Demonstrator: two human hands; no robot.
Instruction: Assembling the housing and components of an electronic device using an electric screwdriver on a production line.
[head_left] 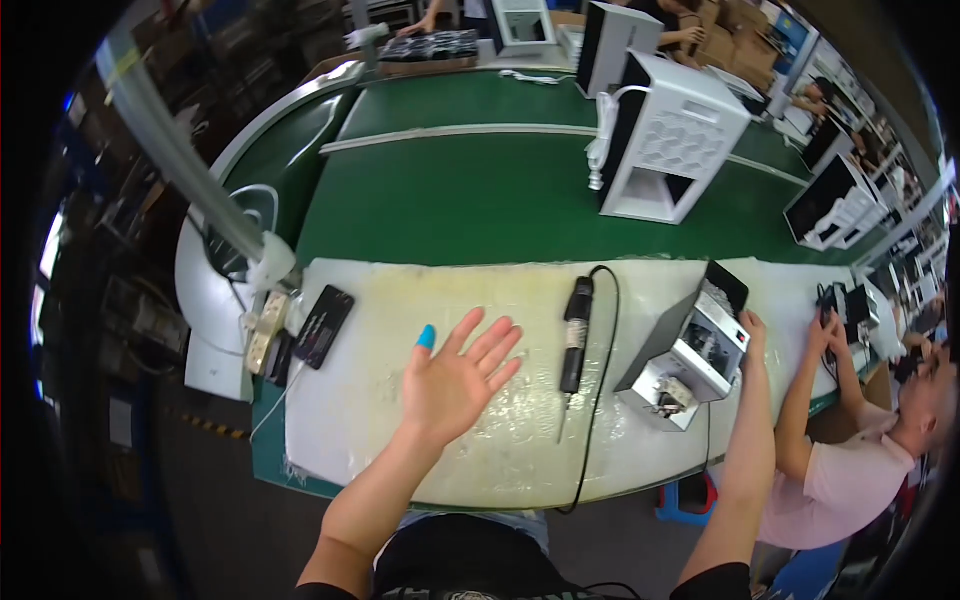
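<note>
Grey box (690, 350) under right hand (752, 326), fingers resting on its top — left hand (455, 380) hovers palm-up, fingers apart.

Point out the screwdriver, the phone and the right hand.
screwdriver (573, 340): head view, mid black body.
phone (322, 326): head view, middle of its face.
right hand (751, 328): head view, back of hand on the grey box.

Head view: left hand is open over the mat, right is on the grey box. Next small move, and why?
Probably the left hand should reach right to the electric screwdriver. The hand hovers open and empty over the white mat, the screwdriver lies loose just beside it, and the right hand rests on the top edge of the grey box.
</note>
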